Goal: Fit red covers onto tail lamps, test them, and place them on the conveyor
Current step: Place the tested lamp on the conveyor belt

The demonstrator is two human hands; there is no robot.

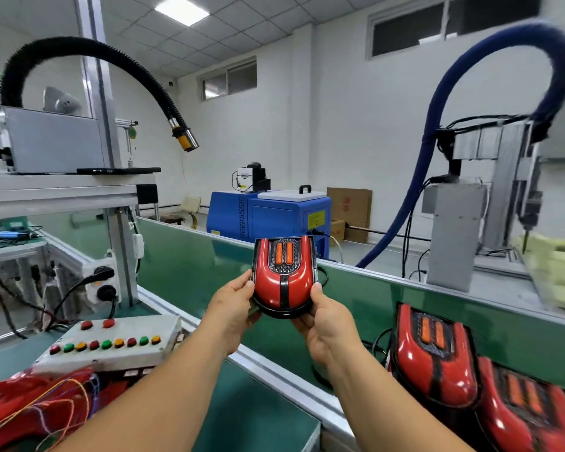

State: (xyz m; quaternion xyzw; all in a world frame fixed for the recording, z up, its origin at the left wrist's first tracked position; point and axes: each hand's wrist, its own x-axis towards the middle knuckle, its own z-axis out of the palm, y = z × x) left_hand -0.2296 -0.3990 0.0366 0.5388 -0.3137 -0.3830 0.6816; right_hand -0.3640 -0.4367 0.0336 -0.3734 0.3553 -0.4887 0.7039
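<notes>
You have the lamp [284, 278] up in front of you, above the belt [190, 265] and clear of it. Your left hand [234, 308] pinches its lower left edge and your right hand [327, 324] its lower right, thumbs on the front, fingers behind. It looks light: a stiff moulded plastic shell. The glossy red cover is likely slick and easy to scratch or smudge, so grip by the black rim, not the red face. A thin black lead [323, 277] loops off its right side; mind it doesn't snag. A second lamp [434, 353] and a third lamp [529, 406] lie on the belt to your right. The carton [349, 203] carries red characters and the blue machine [268, 216] a yellow label, both too blurred to read
</notes>
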